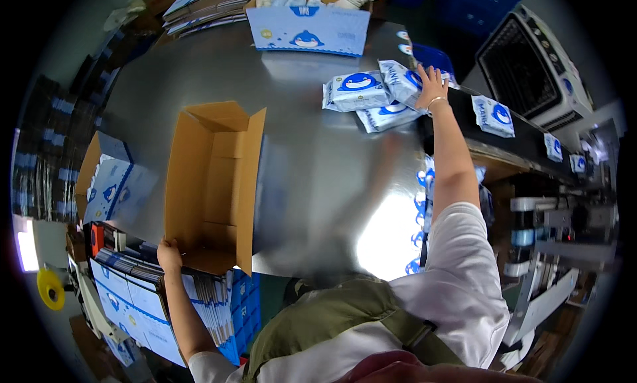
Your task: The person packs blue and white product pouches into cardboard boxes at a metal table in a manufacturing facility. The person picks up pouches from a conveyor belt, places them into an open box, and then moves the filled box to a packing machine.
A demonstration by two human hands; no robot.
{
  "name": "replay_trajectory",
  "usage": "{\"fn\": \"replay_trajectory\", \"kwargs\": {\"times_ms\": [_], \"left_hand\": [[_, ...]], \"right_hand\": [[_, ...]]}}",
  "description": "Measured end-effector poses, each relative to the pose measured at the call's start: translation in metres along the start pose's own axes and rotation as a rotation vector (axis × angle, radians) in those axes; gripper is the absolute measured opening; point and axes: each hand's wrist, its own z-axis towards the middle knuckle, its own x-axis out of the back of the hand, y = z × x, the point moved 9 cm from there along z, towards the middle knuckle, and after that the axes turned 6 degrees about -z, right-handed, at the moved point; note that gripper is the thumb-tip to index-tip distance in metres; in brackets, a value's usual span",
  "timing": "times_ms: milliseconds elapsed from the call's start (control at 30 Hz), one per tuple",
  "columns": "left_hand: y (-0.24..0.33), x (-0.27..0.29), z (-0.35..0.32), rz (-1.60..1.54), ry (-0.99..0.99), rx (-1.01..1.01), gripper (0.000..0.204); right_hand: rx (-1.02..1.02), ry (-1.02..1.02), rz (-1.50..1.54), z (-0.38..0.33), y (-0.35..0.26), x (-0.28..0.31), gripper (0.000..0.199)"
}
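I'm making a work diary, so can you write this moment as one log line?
left hand: holding open carton, near-left corner; right hand: spread over whale-print pack

A shiny grey metal table is seen from above, with an open brown cardboard box placed at its near left side. To the left of that brown box, a small blue-and-white box is set down. Beyond it and to its right, a larger blue-and-white box, filled with packs, is stood. Farther right of the brown box, three white packs printed with blue whales are heaped, overlapping.
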Motion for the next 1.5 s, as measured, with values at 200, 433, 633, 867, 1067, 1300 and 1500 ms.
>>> {"fn": "replay_trajectory", "kwargs": {"times_ms": [200,433,633,867,1067,1300,1500], "left_hand": [[0.001,-0.009,0.003,-0.089,-0.027,0.015,0.022],[0.015,-0.002,-0.01,0.119,-0.065,0.158,0.032],[0.039,0.009,-0.016,0.102,-0.042,0.146,0.027],[0.048,-0.002,-0.012,-0.065,-0.02,0.029,0.021],[0.034,-0.003,0.001,-0.069,-0.001,-0.028,0.021],[-0.043,0.031,0.047,0.114,0.096,-0.086,0.026],[0.269,0.018,-0.104,-0.539,0.093,-0.723,0.032]], "right_hand": [[0.167,-0.2,0.086,0.029,-0.073,-0.03,0.09],[0.301,0.088,0.335,-0.145,-0.13,0.028,0.069],[0.319,0.141,0.96,-0.218,-0.162,0.095,0.079],[0.44,-0.682,1.767,-0.237,-0.352,0.178,0.08],[1.005,-0.978,0.617,-0.364,-0.552,0.056,0.056],[1.003,0.079,0.936,-0.314,-0.38,0.189,0.053],[0.199,0.409,0.217,-0.164,-0.061,0.083,0.073]]}}
